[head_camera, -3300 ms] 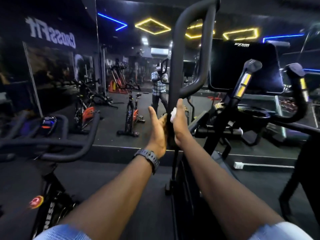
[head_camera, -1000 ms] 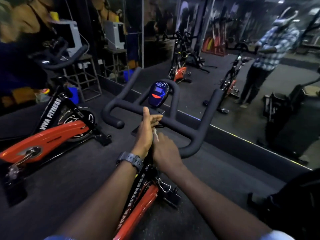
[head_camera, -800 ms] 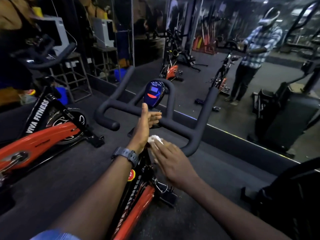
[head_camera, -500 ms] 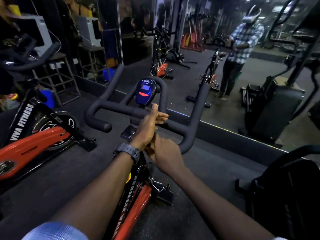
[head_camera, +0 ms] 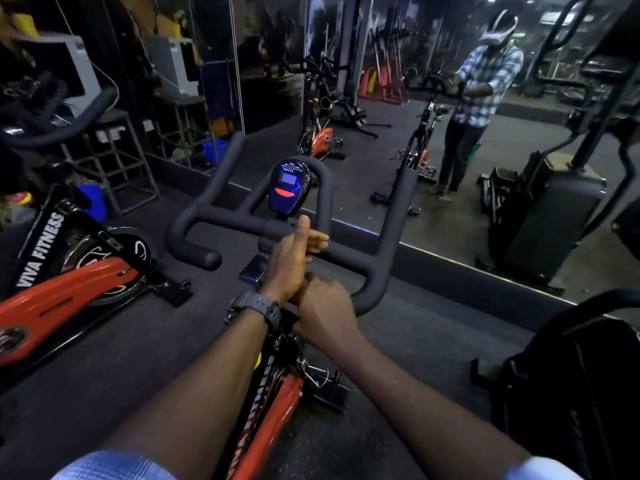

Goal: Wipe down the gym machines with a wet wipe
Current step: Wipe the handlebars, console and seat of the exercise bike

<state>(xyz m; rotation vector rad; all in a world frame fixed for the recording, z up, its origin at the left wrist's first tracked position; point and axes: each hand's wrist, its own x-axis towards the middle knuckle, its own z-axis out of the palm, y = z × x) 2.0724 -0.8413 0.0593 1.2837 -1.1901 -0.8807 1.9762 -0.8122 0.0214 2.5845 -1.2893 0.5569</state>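
Note:
A spin bike with a red frame (head_camera: 273, 410) stands right in front of me. Its black padded handlebar (head_camera: 346, 252) carries a blue console (head_camera: 289, 187). My left hand (head_camera: 291, 261) is held edge-up over the middle of the bar, thumb up and fingers straight. My right hand (head_camera: 325, 306) sits just below it, fingers curled in against the left palm. The wet wipe is hidden between the two hands.
A second red spin bike (head_camera: 69, 289) marked VIVA FITNESS stands to the left. A wall mirror (head_camera: 363, 98) ahead reflects me and more machines. A black machine (head_camera: 571, 375) is close at the lower right. Metal stands (head_camera: 117, 157) line the far left.
I turned from the upright machine to the spin bike. The white wipe showed on my left palm under my right fingers; my right hand then curled over it and covers it now.

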